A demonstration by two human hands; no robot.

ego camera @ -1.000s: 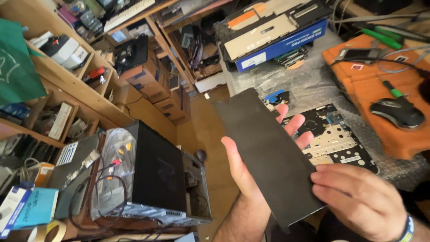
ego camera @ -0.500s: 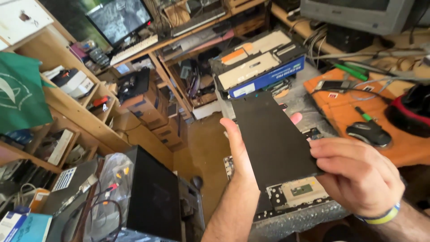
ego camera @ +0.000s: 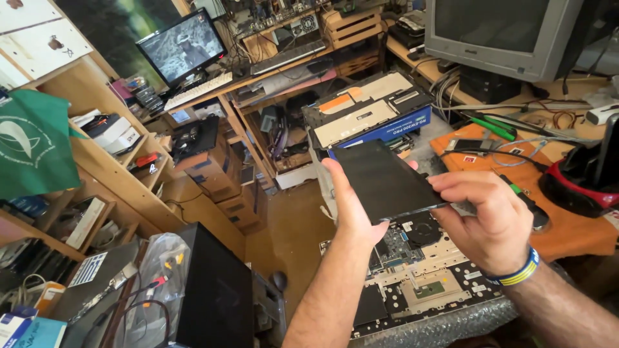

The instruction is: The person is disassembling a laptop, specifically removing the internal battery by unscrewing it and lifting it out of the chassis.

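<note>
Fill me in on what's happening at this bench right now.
A person holds a flat, dark rectangular panel in both bare hands: the left hand grips its near-left edge, the right hand pinches its right edge. The panel hangs tilted above an opened laptop chassis with exposed circuit boards, which lies on bubble wrap. An orange mat sits to the right.

One dark panel, two monitors, one opened laptop.
</note>
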